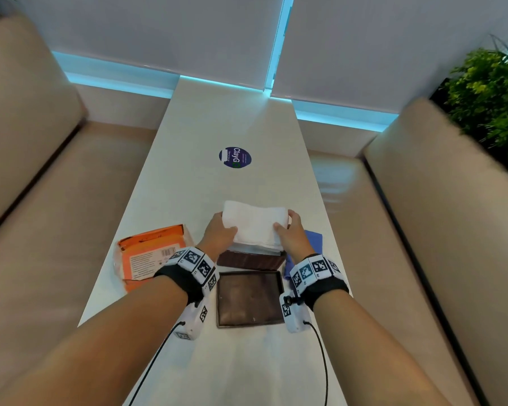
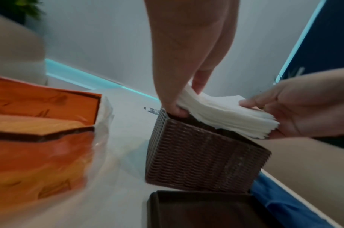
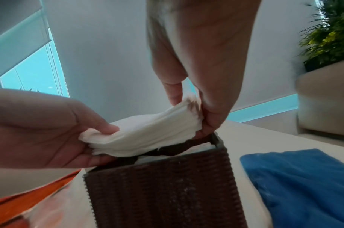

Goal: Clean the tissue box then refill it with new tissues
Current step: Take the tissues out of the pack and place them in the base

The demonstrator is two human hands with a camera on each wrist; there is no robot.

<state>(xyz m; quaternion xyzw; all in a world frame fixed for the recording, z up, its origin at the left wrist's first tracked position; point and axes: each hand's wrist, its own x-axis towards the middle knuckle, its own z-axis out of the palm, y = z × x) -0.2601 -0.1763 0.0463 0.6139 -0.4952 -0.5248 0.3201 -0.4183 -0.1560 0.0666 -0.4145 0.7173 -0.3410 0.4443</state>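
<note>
Lid (image 1: 248,298) off, tissues (image 1: 254,227) atop box (image 1: 251,259)

The right hand (image 3: 198,86) reached down from the top of the frame, its thumb and fingers pinching one end of a white stack of tissues (image 3: 145,134). The left hand (image 3: 50,131) came in from the left edge and gripped the other end, thumb on top and fingers beneath. The stack sagged between them just above the open top of the brown woven tissue box (image 3: 163,189), where white tissue already showed inside the rim. The box stood on the pale tabletop (image 3: 255,135). A blue cloth (image 3: 300,185) lay just beside it to the right, and an orange package (image 3: 36,199) lay at lower left. A green plant (image 3: 331,38) stood at upper right.
</note>
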